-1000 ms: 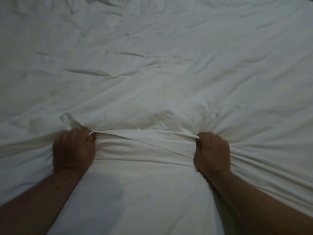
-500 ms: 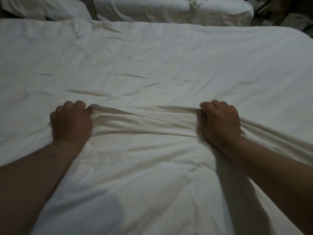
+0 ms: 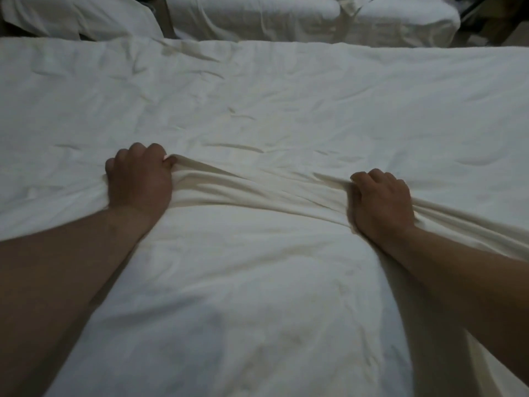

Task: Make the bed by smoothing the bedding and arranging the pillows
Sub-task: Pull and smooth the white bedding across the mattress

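Step in hand: smoothing, pull phase. The white crumpled cotton bedding [image 3: 286,96] covers the whole bed surface from the near edge up to the pillows. The left hand [image 3: 138,179] and right hand [image 3: 380,202] sit well apart on the nearer half of the bed, knuckles up. Both sets of fingers are curled tight into the cloth, each gripping a bunch of it. A raised ridge of fabric [image 3: 257,184] runs between the two fists, pulled taut, with folds fanning out past the right wrist. Shallow creases are scattered over the far half. At the head end, a soft white pillow at the far left [image 3: 71,15] lies askew, apart from a pair of white pillows side by side [image 3: 286,18], and all sit beyond the bedding's top edge. Judgement: task is at an early to middle stage and the pillows are not yet arranged. The next move likely calls for an even draw from both hands to flatten the ridge, then releasing and sweeping out the creases with flat palms. Risk: an uneven pull skews the top edge.
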A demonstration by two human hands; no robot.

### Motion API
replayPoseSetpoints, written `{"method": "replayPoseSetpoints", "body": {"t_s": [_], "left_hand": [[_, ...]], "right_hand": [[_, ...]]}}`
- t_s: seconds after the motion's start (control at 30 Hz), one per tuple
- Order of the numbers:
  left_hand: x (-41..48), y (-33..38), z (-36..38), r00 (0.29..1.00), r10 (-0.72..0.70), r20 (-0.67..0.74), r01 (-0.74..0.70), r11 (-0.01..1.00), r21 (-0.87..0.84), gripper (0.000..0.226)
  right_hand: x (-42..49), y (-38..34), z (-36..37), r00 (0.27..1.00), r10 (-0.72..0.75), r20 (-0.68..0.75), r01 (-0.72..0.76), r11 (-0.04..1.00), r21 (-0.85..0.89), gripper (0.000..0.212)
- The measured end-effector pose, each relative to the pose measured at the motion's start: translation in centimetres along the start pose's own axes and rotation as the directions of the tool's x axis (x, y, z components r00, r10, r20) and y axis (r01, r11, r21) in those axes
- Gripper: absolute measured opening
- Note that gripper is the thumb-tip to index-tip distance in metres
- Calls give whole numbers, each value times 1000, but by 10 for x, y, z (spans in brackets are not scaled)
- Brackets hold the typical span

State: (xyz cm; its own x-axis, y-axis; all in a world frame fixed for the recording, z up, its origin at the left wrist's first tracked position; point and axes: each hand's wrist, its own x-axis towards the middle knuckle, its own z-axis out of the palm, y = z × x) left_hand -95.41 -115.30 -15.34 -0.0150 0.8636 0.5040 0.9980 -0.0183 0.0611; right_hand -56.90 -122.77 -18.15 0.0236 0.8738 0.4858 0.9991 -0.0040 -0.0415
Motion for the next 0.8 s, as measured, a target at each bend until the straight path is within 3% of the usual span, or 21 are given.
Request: {"method": "replayPoseSetpoints", "body": {"t_s": [0.13, 0.43, 0.6, 0.73, 0.8], "left_hand": [[-15, 16, 41, 988, 19, 155, -29, 998, 61, 24], [-12, 15, 72, 984, 61, 169, -74, 994, 76, 25], [-8, 22, 61, 974, 4, 227, -25, 996, 88, 28], [-10, 36, 20, 980, -59, 189, 76, 994, -83, 36], [-35, 34, -13, 986, 9, 165, 19, 987, -162, 46]], "right_hand": [[-7, 7, 47, 1000, -24, -3, 24, 998, -54, 11], [-5, 10, 66, 999, -24, 23, 25, 999, -23, 14], [-4, 12, 70, 1000, -20, 22, 20, 1000, -19, 13], [-5, 13, 71, 998, -29, 60, 31, 999, -31, 13], [-4, 12, 69, 998, -21, 65, 23, 999, -32, 13]]}}
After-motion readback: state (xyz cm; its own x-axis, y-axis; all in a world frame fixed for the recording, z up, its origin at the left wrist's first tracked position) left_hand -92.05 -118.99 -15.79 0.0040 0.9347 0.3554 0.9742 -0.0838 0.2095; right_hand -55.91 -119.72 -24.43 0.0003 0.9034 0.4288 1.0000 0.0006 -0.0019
